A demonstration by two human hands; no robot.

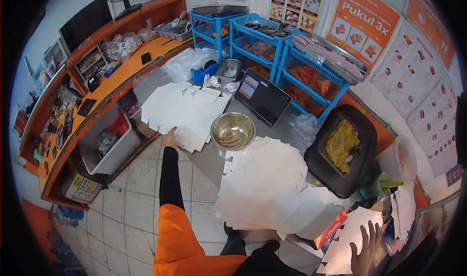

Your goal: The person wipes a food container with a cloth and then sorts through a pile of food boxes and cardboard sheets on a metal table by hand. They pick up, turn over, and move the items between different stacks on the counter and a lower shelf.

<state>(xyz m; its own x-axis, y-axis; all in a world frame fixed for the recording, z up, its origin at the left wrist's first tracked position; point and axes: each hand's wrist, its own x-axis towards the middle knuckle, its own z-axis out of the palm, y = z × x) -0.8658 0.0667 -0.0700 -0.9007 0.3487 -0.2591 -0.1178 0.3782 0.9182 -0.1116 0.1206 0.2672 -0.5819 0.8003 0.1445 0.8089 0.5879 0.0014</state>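
My left hand (170, 138) touches the near edge of a stack of white cut sheets (182, 111); its fingers are partly seen and I cannot make out a firm grip. At the lower right, my right hand (366, 249) has its fingers spread over another white sheet (346, 237). Between them lies a wide pile of white sheets (265, 183). A metal bowl (233, 131) with yellowish residue inside stands between the two stacks. Beside the right hand, a red and white box (331, 228) rests at the pile's edge.
Behind the bowl, a tablet (263, 97) leans near blue racks (311, 89) of packed food. A black tray (367, 144) holds yellow food at the right. An orange counter (116, 76) curves along the left, above a white bin (104, 147).
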